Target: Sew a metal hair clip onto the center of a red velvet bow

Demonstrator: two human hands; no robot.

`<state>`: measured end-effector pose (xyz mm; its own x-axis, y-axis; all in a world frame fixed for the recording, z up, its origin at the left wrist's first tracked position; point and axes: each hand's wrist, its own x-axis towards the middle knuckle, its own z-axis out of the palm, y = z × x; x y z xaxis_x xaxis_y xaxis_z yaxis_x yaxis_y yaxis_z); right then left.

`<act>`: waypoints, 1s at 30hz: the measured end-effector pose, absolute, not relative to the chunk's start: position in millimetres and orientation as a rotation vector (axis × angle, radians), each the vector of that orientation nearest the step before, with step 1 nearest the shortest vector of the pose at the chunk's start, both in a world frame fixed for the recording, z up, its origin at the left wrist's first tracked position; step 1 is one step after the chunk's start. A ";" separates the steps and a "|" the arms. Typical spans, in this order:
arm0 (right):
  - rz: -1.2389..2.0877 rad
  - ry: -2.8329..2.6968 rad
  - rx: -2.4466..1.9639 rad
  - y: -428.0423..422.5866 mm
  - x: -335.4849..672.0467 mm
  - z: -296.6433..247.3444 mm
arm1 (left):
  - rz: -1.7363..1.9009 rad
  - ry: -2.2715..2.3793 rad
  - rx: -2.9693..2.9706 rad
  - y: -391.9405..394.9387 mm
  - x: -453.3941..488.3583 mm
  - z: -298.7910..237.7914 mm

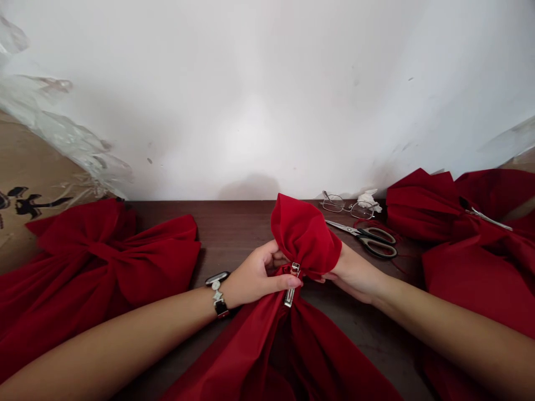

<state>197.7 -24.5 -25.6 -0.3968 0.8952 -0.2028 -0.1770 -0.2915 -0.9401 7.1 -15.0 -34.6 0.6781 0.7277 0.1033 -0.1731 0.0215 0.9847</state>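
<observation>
A gathered piece of red fabric (304, 234) stands up in the middle of the dark wooden table (234, 228), its lower part spreading toward me. A silver metal clip (291, 285) pinches the gathered waist. My left hand (259, 275), with a watch on the wrist, is closed around the gather, thumb and finger pressing at the clip. My right hand (355, 273) grips the same gather from behind on the right side, its fingers mostly hidden by the cloth.
A finished red fabric bow (112, 256) lies at left, more red bows (460, 217) at right, one with a metal clip (487, 218). Scissors (368, 236), eyeglasses (346, 206) and a crumpled tissue (370, 199) lie by the white wall. Cardboard with plastic film (37, 167) stands far left.
</observation>
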 end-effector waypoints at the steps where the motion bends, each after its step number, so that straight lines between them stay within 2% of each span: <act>1: 1.766 -1.157 -0.995 -24.3 198.2 -26.0 | 0.748 0.493 1.362 -13.9 7.1 -35.5; 10: 1.557 -1.120 -0.930 -9.8 211.1 -18.1 | 0.692 0.543 1.221 -10.6 4.1 -34.9; 19: 1.119 -0.980 -0.885 2.1 235.2 7.8 | 0.760 0.624 1.046 -9.2 5.0 -37.4; 25: 1.404 -0.877 -0.658 -13.2 241.4 44.7 | 0.760 0.654 0.974 -8.7 5.1 -40.0; 30: 1.716 -1.278 -0.700 -20.1 239.6 40.7 | 0.769 0.662 0.949 -9.1 5.6 -38.3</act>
<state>239.6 -20.1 40.7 -0.4714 0.8802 0.0554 -0.3049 -0.1038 -0.9467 5.6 -9.1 -38.3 0.5628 0.8112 -0.1586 -0.2783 0.3666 0.8878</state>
